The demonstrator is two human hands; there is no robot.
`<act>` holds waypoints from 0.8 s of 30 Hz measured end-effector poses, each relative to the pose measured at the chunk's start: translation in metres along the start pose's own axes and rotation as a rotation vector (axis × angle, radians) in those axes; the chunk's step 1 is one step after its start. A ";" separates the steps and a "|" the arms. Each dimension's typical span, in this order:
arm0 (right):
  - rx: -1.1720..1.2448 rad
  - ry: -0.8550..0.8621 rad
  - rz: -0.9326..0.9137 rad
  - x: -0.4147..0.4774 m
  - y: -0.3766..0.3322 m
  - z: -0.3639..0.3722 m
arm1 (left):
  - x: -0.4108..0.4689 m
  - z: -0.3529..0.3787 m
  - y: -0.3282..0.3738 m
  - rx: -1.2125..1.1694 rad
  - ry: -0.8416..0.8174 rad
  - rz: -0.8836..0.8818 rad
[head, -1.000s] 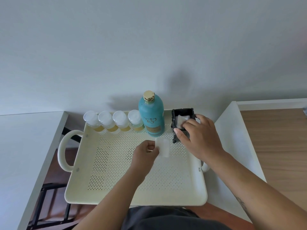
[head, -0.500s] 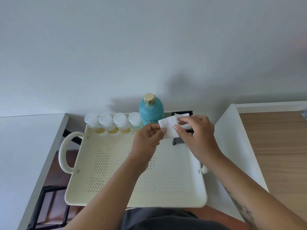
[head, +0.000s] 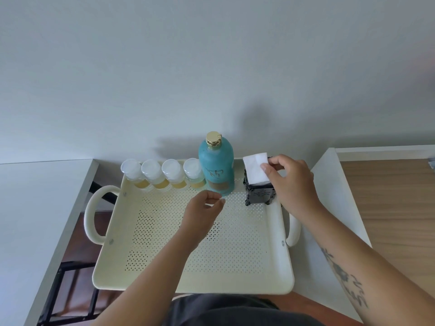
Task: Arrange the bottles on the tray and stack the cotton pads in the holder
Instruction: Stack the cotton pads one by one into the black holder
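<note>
Nearest, the tray (head: 164, 282) bridges a gap between two white surfaces, its handles out to left and right; most of its perforated floor is bare, probably so the goods can line up along the far wall where they are out of the way of working hands.

Over the middle of that floor hangs the left hand (head: 200, 216), holding nothing, fingers loosely curled with thumb and forefinger near each other. It sits just near of the bottles, free to fetch or steady something if needed.

Farther back on the right, the right hand (head: 290, 182) pinches a white cotton pad (head: 255, 170) by its right edge between thumb and fingers. The pad is tilted above the open top of the black holder (head: 259, 196), its lower edge at or just inside the mouth; I cannot tell whether it touches anything within. Gripping one edge leaves the rest of the pad clear to slide down flat.

The holder stands in the tray's far right corner, just right of the teal bottle (head: 216, 168). Left of that, four small bottles (head: 162, 175) stand upright side by side along the far wall, so the bottle part of the job looks done.
</note>
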State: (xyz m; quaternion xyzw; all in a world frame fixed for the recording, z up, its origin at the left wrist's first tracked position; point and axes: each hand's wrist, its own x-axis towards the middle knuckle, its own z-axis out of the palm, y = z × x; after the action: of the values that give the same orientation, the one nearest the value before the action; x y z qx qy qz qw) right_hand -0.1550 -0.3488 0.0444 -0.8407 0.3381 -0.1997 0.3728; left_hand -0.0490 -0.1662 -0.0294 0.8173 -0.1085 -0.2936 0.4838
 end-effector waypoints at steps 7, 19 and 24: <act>-0.094 0.003 0.069 0.008 0.015 0.009 | 0.004 -0.014 -0.054 0.509 0.083 0.164; -0.442 0.057 -0.435 -0.013 0.030 0.017 | 0.016 -0.046 -0.107 0.904 0.206 0.056; -0.528 -0.029 -0.379 -0.015 0.035 0.022 | 0.018 -0.054 -0.119 0.926 0.200 0.054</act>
State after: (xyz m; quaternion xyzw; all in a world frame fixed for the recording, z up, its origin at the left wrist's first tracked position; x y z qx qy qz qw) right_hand -0.1673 -0.3444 0.0028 -0.9591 0.2102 -0.1593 0.1029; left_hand -0.0156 -0.0754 -0.1185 0.9681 -0.2024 -0.1215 0.0839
